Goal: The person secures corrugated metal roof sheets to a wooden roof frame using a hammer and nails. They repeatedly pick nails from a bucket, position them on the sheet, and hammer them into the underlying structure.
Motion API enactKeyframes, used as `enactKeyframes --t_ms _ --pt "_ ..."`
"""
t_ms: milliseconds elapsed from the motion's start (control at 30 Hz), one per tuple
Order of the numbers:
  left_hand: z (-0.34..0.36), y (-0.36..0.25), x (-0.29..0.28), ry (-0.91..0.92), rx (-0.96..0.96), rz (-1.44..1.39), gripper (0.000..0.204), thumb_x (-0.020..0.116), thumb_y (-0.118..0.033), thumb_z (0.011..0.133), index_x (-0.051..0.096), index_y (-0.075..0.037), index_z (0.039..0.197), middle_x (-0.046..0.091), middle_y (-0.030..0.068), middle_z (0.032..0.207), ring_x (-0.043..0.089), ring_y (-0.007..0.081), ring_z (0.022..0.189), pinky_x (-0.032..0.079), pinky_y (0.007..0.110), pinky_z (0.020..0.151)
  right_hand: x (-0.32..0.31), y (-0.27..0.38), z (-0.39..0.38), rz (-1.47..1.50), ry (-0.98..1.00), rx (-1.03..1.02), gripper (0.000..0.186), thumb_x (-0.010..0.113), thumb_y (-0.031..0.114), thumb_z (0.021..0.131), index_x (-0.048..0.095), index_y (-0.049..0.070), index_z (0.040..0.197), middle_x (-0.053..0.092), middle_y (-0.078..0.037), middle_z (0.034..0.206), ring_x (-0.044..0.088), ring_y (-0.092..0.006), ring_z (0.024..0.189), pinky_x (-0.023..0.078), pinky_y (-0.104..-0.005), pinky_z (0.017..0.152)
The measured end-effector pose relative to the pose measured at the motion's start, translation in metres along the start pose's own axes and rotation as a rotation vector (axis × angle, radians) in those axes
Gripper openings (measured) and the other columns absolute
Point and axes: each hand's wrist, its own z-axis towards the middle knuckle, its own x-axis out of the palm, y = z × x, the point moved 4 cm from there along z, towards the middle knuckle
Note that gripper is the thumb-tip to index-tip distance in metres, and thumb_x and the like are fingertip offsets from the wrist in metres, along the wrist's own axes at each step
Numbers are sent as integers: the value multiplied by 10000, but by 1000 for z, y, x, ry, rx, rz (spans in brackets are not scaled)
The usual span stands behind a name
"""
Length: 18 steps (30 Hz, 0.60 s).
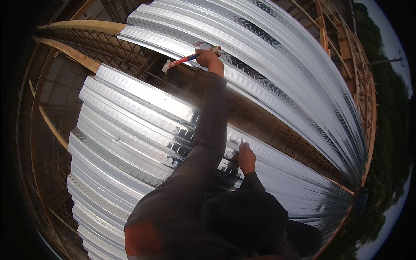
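The person's left hand (209,57) is raised at the end of an outstretched arm, fingers wrapped tight round the red-and-blue handle of a hammer (184,60) whose head points left, above the gap between two corrugated metal deck sheets. The right hand (246,157) rests low on the near sheet (130,130), pinching a small nail (241,140) upright against its ribs.

near decking sheet (130,130) before rebar mesh gap (108,47), far sheet (281,56) behind, timber frame (346,47) right

nail (241,140) too small, decking (130,143) edge hidden
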Motion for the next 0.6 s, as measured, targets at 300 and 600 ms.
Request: enactKeyframes --t_ms 300,600 --pt "172 -4 7 259 815 1075 283 586 -193 949 643 83 927 726 182 860 714 282 687 567 377 577 15 -14 6 5 -158 -224 122 564 151 958 585 34 983 622 -130 821 679 -345 800 540 -453 691" --pt "242 -84 89 45 1374 1570 145 674 -161 881 674 -18 901 715 126 831 727 258 766 540 393 592 -34 50 45 205 -204 -279 231 545 253 1004 561 23 996 636 -190 849 655 -404 807 514 -502 686"
